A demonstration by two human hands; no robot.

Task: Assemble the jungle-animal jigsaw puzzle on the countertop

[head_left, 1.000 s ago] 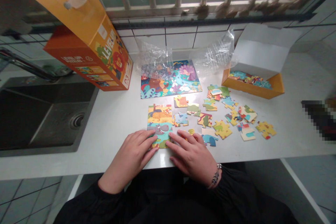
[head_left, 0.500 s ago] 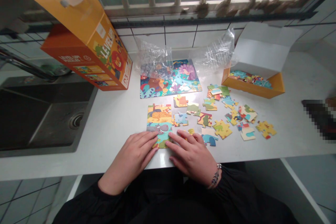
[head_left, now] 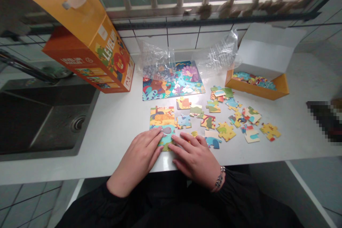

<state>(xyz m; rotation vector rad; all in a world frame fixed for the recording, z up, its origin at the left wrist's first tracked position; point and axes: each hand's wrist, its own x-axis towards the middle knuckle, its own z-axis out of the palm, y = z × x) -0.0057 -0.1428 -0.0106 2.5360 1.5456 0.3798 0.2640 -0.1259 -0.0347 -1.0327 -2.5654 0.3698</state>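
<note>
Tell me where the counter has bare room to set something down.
Bare counter shows between the sink and the half-built puzzle, and right of the loose pieces. It is crowded from the right hand up to the low open box.

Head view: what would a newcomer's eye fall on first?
Probably the big orange box standing at the left beside the sink. Next, front and center, the left hand partly covers a part-built animal puzzle, with the right hand at its right edge. Loose pieces lie scattered to the puzzle's right.
</note>
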